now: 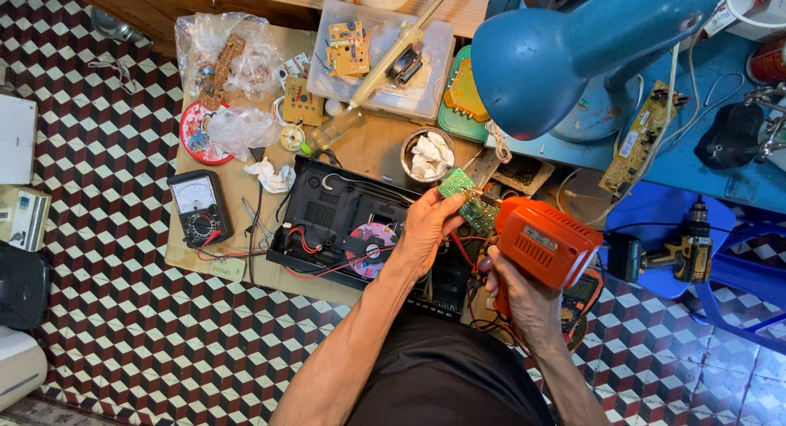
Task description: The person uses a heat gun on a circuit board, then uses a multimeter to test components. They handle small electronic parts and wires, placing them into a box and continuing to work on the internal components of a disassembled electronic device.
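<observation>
Gripped in the right hand (524,299), fingers wrapped round its handle, an orange pistol-shaped plastic soldering gun (544,246) points its nose up-left at a small green rectangular circuit board (467,201). That board's long axis runs diagonally; the left hand (426,229) pinches it above an opened black plastic device casing (336,205).

Analog multimeter (199,206), blue lamp (565,53), cordless drill (684,254)
</observation>
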